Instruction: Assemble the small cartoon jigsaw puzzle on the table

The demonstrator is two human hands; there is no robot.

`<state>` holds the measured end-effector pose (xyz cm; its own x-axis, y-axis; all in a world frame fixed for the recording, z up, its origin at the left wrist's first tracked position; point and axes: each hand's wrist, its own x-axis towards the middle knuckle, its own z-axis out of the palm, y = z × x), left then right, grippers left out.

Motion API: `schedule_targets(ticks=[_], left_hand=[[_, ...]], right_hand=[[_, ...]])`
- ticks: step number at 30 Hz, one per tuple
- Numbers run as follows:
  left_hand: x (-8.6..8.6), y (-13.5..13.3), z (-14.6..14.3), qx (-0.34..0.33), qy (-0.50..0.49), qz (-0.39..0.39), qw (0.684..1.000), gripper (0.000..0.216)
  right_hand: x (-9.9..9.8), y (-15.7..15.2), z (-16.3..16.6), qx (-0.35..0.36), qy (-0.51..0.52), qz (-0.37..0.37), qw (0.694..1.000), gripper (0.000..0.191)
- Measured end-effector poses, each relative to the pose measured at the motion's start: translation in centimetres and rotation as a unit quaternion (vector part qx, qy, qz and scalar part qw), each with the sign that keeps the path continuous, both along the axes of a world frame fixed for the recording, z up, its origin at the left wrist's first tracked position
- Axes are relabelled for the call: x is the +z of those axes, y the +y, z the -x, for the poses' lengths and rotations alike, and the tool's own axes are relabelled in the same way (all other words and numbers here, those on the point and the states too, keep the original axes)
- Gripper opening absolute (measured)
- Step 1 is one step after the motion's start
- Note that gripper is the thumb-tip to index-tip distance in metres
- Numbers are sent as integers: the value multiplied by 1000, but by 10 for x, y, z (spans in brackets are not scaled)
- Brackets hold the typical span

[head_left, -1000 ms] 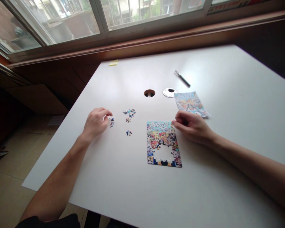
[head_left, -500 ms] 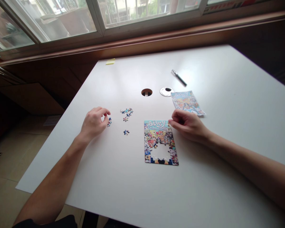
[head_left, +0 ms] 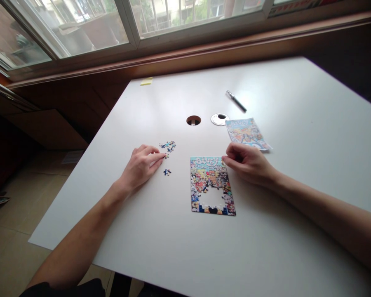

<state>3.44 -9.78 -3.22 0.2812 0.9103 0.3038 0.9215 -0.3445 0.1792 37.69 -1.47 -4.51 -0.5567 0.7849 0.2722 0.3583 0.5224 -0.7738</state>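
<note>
My left hand (head_left: 142, 167) is closed in a pinch, its fingertips at a small jigsaw piece (head_left: 167, 156). Just beyond lies a cluster of loose jigsaw pieces (head_left: 168, 145), and a dark blue piece (head_left: 167, 172) sits nearer me. A partly filled jigsaw puzzle (head_left: 198, 181) lies flat, with a white gap (head_left: 212, 198) in its lower middle. Curled up, my right hand (head_left: 249, 165) has thumb and forefinger at the puzzle's upper right corner; its other fingers are tucked in.
A printed picture sheet (head_left: 245, 132) lies beyond my right hand. Behind it are a black marker (head_left: 236, 102) and a silver round cover (head_left: 219, 119) beside a table hole (head_left: 193, 120). A yellow sticky note (head_left: 146, 81) is at the white table's far edge, below the window.
My left hand has moved right, from the pieces at the far left to the small piece below the cluster. My right hand stays at the puzzle's corner. The view has shifted slightly.
</note>
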Motion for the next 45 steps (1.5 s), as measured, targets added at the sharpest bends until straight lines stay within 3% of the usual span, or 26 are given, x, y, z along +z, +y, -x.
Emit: schedule_targets(ticks=[8,16,19,22,24,27,37,45], left_hand=[[5,0,4,3,-16,43,999,17],[12,-3,-5,28,-168,101,980,10],[12,-11,-27,22,-356,138,924,18],[14,-25,-62,8,-533,228,815,21],[15,-34,-84,9,-588,274,761,23],[17,-43,-105,5,-620,297,726,25],[18,-44,-108,2,-635,279,720,22],[17,-46,-109,3,-624,298,723,24]], right_hand=[[0,-1,1,0,3,-3,1000,27],[-1,-1,1,1,-1,-29,1000,22],[7,-11,5,30,-9,-98,995,14],[21,-29,13,94,4,-163,982,4],[29,-41,19,107,14,-184,977,3],[33,-54,23,114,24,-196,974,3],[27,-62,23,82,47,-203,975,9],[28,-63,24,109,36,-206,972,10]])
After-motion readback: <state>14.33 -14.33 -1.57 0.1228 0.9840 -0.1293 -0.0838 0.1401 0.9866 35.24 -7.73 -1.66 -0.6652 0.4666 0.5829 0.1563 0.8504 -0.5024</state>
